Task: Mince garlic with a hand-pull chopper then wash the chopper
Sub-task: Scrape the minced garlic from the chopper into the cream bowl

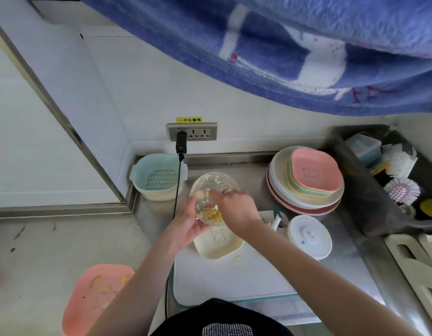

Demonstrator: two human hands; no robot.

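The clear chopper bowl [213, 184] is tilted toward me, its mouth over a cream square plate [218, 246]. Minced garlic [211, 214] has gathered at the bowl's lower rim, and bits cling to its wall. My left hand [186, 224] grips the bowl from the left and below. My right hand [234, 209] reaches into the bowl with its fingers among the garlic; their exact pose is blurred. The white chopper lid [309, 236] with its pull handle lies on the counter to the right. A white blade part [275, 221] lies just behind my right wrist.
A white cutting board [234, 280] lies under the plate. A teal colander basket [159, 178] stands back left beside a black power cord [177, 190]. Stacked plates [307, 183] sit back right, a sink [389, 185] with brushes further right. A pink plate [96, 299] lies lower left.
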